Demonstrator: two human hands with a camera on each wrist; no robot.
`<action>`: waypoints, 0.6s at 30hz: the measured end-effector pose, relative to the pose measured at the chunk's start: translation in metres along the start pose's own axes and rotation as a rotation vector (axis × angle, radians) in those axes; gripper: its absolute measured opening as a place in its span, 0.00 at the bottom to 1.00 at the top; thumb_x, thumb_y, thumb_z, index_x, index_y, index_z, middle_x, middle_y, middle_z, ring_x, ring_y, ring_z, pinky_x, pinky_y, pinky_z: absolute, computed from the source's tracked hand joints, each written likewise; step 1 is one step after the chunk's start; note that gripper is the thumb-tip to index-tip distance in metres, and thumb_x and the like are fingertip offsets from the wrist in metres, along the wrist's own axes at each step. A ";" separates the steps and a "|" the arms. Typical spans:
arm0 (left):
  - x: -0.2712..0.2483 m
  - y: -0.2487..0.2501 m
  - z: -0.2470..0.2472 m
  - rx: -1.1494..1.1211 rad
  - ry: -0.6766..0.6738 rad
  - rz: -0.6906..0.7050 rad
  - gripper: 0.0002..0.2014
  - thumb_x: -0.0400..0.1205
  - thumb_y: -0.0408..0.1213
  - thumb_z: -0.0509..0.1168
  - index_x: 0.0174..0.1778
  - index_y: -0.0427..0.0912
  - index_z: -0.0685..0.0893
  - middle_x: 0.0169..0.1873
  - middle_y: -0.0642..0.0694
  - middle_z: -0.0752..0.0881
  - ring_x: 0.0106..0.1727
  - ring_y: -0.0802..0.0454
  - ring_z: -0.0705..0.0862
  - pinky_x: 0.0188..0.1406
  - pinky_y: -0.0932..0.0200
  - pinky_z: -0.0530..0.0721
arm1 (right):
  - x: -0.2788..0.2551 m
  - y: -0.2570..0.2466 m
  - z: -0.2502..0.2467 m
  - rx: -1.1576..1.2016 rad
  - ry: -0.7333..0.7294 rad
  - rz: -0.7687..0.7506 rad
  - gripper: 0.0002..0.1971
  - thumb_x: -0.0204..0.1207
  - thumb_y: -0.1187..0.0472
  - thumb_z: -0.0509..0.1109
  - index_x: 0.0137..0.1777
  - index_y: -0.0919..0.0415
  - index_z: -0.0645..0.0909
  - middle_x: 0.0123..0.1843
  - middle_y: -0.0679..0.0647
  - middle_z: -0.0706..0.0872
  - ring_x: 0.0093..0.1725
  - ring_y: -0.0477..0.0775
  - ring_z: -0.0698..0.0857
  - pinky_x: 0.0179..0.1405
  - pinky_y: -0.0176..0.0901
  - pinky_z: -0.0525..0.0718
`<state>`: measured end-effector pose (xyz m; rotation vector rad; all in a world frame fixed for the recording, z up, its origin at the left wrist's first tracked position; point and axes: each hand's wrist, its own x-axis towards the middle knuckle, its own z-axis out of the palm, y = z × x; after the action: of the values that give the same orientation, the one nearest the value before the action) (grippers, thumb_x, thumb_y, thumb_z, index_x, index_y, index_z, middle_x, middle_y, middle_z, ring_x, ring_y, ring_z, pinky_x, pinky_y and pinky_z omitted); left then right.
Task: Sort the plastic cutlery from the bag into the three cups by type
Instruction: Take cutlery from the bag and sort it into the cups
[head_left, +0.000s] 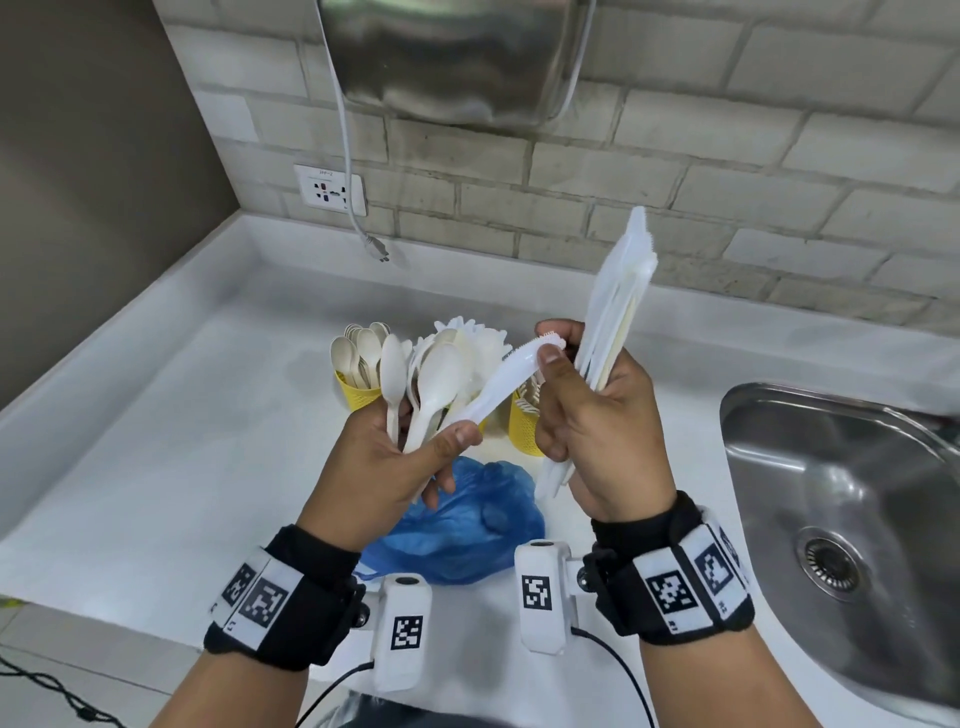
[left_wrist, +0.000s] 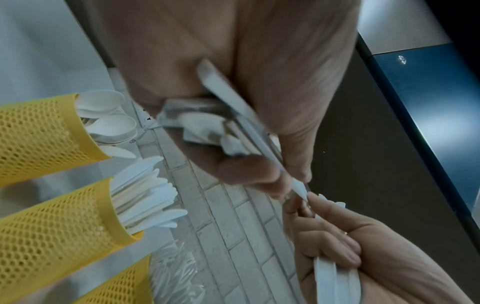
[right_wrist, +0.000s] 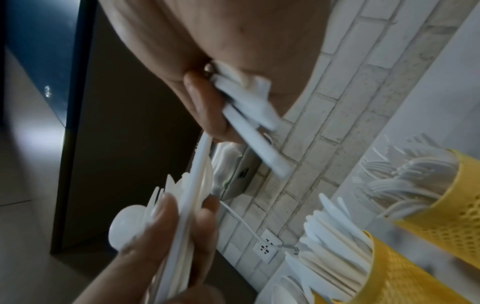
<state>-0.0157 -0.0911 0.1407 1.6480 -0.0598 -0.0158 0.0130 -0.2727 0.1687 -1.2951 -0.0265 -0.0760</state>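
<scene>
My left hand (head_left: 415, 452) grips a few white spoons (head_left: 441, 374) and the handle end of a white knife (head_left: 509, 374). My right hand (head_left: 582, 415) holds an upright bundle of knives (head_left: 621, 296) in its fist, while its thumb and forefinger pinch the serrated tip of that same knife. Behind the hands stand three yellow mesh cups: spoons (left_wrist: 39, 133), knives (left_wrist: 59, 222) and forks (left_wrist: 122, 288). The crumpled blue bag (head_left: 467, 525) lies on the white counter below my hands. The middle cup is mostly hidden in the head view.
A steel sink (head_left: 841, 493) is sunk into the counter at the right. On the brick wall hang a metal appliance (head_left: 457, 57), a loose white cable (head_left: 345, 156) and a socket (head_left: 330, 193). A dark wall closes off the left side.
</scene>
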 end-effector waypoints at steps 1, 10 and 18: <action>0.001 0.000 0.002 0.000 0.008 0.001 0.14 0.79 0.40 0.73 0.50 0.31 0.88 0.24 0.46 0.86 0.20 0.53 0.81 0.22 0.59 0.80 | 0.000 0.001 -0.001 -0.020 -0.010 0.018 0.04 0.87 0.65 0.68 0.56 0.68 0.80 0.21 0.49 0.68 0.16 0.47 0.63 0.19 0.37 0.62; 0.006 0.001 0.015 -0.026 0.062 0.016 0.18 0.77 0.45 0.72 0.52 0.32 0.87 0.25 0.51 0.87 0.21 0.54 0.79 0.22 0.60 0.80 | 0.005 0.003 -0.014 0.122 0.036 0.069 0.05 0.87 0.65 0.68 0.49 0.66 0.80 0.24 0.53 0.65 0.18 0.47 0.63 0.17 0.36 0.64; 0.012 -0.001 0.026 -0.034 0.100 -0.013 0.14 0.76 0.42 0.78 0.50 0.38 0.86 0.22 0.45 0.81 0.20 0.52 0.76 0.20 0.58 0.75 | 0.010 0.012 -0.020 0.140 -0.001 0.133 0.12 0.82 0.61 0.75 0.53 0.74 0.85 0.42 0.68 0.73 0.18 0.48 0.63 0.17 0.36 0.64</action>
<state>-0.0049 -0.1179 0.1383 1.6132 0.0273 0.0560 0.0230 -0.2894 0.1518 -1.1537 0.0523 0.0399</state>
